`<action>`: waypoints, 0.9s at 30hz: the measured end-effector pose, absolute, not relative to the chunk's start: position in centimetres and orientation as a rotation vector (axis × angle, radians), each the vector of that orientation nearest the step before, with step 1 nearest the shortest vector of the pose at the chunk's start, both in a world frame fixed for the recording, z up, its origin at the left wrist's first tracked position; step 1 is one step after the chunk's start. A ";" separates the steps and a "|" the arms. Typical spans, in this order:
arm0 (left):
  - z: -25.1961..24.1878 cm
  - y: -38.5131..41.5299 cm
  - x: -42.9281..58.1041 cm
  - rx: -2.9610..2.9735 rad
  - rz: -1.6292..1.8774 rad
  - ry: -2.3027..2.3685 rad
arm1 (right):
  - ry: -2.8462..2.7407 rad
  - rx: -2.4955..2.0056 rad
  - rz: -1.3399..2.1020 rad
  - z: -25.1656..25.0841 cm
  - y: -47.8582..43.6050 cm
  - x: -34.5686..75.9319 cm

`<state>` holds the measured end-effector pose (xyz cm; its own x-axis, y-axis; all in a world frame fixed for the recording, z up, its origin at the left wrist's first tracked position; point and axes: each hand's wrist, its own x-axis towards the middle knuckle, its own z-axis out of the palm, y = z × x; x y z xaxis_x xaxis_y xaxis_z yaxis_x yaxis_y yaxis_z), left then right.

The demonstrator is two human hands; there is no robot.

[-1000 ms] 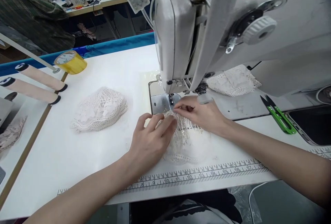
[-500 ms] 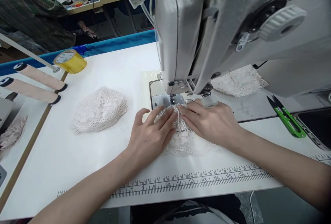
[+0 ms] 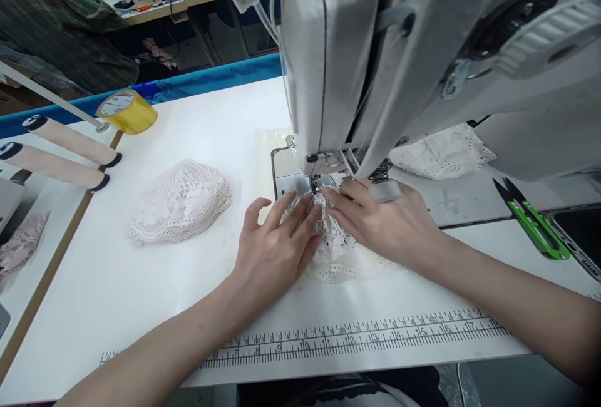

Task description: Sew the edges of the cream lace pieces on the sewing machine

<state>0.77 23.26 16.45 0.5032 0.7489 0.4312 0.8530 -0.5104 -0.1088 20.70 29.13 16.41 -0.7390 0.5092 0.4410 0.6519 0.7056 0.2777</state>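
Note:
A white lace piece (image 3: 335, 263) lies gathered under the needle area of the sewing machine (image 3: 323, 69). The fingertips of my left hand (image 3: 277, 238) press on its left side, close to the presser foot (image 3: 315, 183). From the other side, my right hand (image 3: 389, 213) grips the lace with bent fingers, its tips just beside the left ones. Part of the lace is hidden under both hands. To the left, apart from my hands, rests a domed lace piece (image 3: 183, 200). Another folded lace piece (image 3: 444, 153) sits behind the right hand, under the machine arm.
Green thread snips (image 3: 535, 225) and a phone (image 3: 580, 231) lie at the right. A yellow tape roll (image 3: 128, 113) and two thread cones (image 3: 56, 166) are at the left. A printed ruler (image 3: 352, 344) runs along the front edge. A person's sleeve (image 3: 61, 25) shows behind.
Both hands stay almost in place on the lace, which has shifted slightly near the needle. The machine head, snips and phone appear a little further right, as the view has moved.

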 end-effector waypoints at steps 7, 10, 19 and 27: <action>16.4 23.2 0.8 -2.431 -0.466 -1.358 | -2.591 -0.918 -0.678 16.4 29.0 20.7; 16.4 23.2 0.7 -2.427 -0.478 -1.358 | -2.595 -0.918 -0.717 16.3 28.9 20.7; 16.2 23.9 0.5 -2.424 -0.505 -1.379 | -2.574 -0.926 -0.775 16.3 29.2 20.9; 16.2 24.1 0.5 -2.425 -0.531 -1.371 | -2.559 -0.961 -0.684 16.6 29.4 21.0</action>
